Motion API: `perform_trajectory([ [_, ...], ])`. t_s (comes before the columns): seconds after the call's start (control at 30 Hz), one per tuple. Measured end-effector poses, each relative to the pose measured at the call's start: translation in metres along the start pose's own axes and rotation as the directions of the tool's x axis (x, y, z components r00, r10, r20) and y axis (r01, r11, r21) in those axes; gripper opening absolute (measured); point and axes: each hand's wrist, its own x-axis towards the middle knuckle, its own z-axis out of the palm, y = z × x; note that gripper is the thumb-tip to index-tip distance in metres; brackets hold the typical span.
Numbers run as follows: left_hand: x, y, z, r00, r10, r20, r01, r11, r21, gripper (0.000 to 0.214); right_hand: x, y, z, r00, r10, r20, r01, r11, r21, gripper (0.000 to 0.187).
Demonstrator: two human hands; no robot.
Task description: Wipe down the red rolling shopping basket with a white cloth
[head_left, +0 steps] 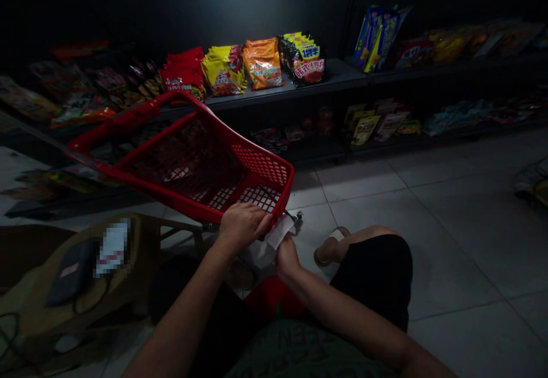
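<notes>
A red plastic shopping cart (261, 164) with perforated walls stands before me, its handle toward the left. My left hand (243, 226) is closed over the near corner of its basket rim. Just to the right and lower, my right hand (286, 254) grips a thin white tissue (280, 231) against the outside of the cart's end. Whether the sheet is paper or cloth is hard to tell in the dim light. The right fingertips are partly hidden behind it. Through the mesh, the floor shows under the basket.
Behind the cart runs a dark shelf (342, 75) with yellow, orange, red and black noodle packs (262, 64). More snack bags lie on the lower shelf. At the left, a wooden stool (141, 235) carries a dark phone-like device (71, 269) and a blurred-out item. My knees flank the cart's end.
</notes>
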Motion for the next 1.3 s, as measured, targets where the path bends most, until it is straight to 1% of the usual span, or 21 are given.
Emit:
perform_trajectory([
  [0.07,-0.002,-0.003,0.0,1.0,-0.009,-0.028,0.008,1.0,-0.029,0.04,-0.018,-0.007,-0.006,0.991,0.13,0.044,-0.134,0.984,0.118,0.038],
  [0.1,-0.004,-0.005,0.0,0.998,-0.012,-0.056,0.009,0.998,-0.056,0.036,-0.022,-0.015,-0.01,0.986,0.155,0.06,-0.163,0.971,0.174,0.038],
  [0.17,-0.01,-0.007,-0.003,0.989,-0.035,-0.141,0.018,0.992,-0.122,0.028,-0.021,-0.036,-0.019,0.988,0.142,0.059,-0.152,0.959,0.238,0.04],
  [0.23,-0.02,-0.004,-0.007,0.962,-0.082,-0.261,0.031,0.98,-0.195,0.027,-0.016,-0.059,-0.03,0.99,0.136,0.034,-0.14,0.954,0.266,0.038],
  [0.33,-0.041,0.018,-0.006,0.929,-0.03,-0.368,-0.088,0.949,-0.301,0.023,-0.012,-0.085,-0.048,0.979,0.196,0.063,-0.205,0.947,0.246,0.032],
  [0.4,-0.054,0.04,0.003,0.936,0.152,-0.318,-0.265,0.898,-0.351,0.026,-0.017,-0.097,-0.058,0.954,0.269,0.135,-0.291,0.937,0.193,0.03],
  [0.47,-0.063,0.06,0.019,0.952,0.185,-0.243,-0.266,0.893,-0.362,0.04,-0.026,-0.108,-0.065,0.913,0.339,0.227,-0.374,0.917,0.135,0.033],
  [0.53,-0.067,0.073,0.035,0.982,0.074,-0.176,-0.141,0.901,-0.409,0.052,-0.033,-0.119,-0.071,0.864,0.368,0.343,-0.417,0.905,0.081,0.044],
  [0.6,-0.068,0.076,0.047,0.993,-0.081,-0.089,0.022,0.849,-0.527,0.047,-0.034,-0.129,-0.08,0.822,0.372,0.43,-0.416,0.909,0.009,0.06],
  [0.67,-0.067,0.073,0.051,0.982,-0.189,0.015,0.151,0.733,-0.664,0.033,-0.027,-0.137,-0.095,0.811,0.387,0.439,-0.382,0.918,-0.103,0.069],
  [0.7,-0.066,0.07,0.051,0.973,-0.224,0.065,0.201,0.667,-0.717,0.026,-0.022,-0.141,-0.104,0.82,0.396,0.413,-0.349,0.918,-0.188,0.069],
  [0.77,-0.064,0.067,0.046,0.944,-0.286,0.165,0.302,0.548,-0.78,0.019,-0.009,-0.147,-0.124,0.851,0.391,0.35,-0.227,0.876,-0.426,0.054],
  [0.8,-0.063,0.067,0.044,0.925,-0.31,0.218,0.352,0.492,-0.796,0.018,-0.002,-0.15,-0.133,0.871,0.359,0.334,-0.13,0.826,-0.549,0.043],
  [0.9,-0.063,0.072,0.041,0.872,-0.313,0.377,0.468,0.308,-0.828,0.029,0.013,-0.162,-0.149,0.921,0.111,0.375,0.236,0.607,-0.759,0.02],
  [0.97,-0.065,0.077,0.043,0.84,-0.331,0.43,0.505,0.185,-0.843,0.038,0.018,-0.172,-0.149,0.903,-0.101,0.418,0.411,0.486,-0.771,0.016],
  [1.0,-0.066,0.08,0.045,0.825,-0.366,0.432,0.507,0.138,-0.851,0.042,0.02,-0.176,-0.147,0.892,-0.168,0.42,0.447,0.459,-0.768,0.016],
  [1.03,-0.067,0.082,0.047,0.814,-0.404,0.418,0.496,0.11,-0.861,0.047,0.02,-0.181,-0.144,0.892,-0.192,0.408,0.449,0.459,-0.766,0.018],
  [1.1,-0.069,0.086,0.051,0.812,-0.438,0.385,0.462,0.082,-0.883,0.05,0.018,-0.186,-0.136,0.92,-0.152,0.361,0.387,0.495,-0.778,0.024],
  [1.17,-0.069,0.091,0.054,0.826,-0.377,0.419,0.453,0.001,-0.892,0.048,0.012,-0.186,-0.127,0.943,-0.077,0.323,0.315,0.514,-0.798,0.026],
  [1.23,-0.067,0.097,0.056,0.812,-0.291,0.506,0.47,-0.189,-0.862,0.051,0.002,-0.18,-0.116,0.946,-0.009,0.325,0.274,0.558,-0.783,0.027],
  [1.3,-0.063,0.105,0.057,0.79,-0.218,0.574,0.443,-0.445,-0.778,0.058,-0.008,-0.17,-0.107,0.93,0.082,0.358,0.205,0.693,-0.692,0.029],
])
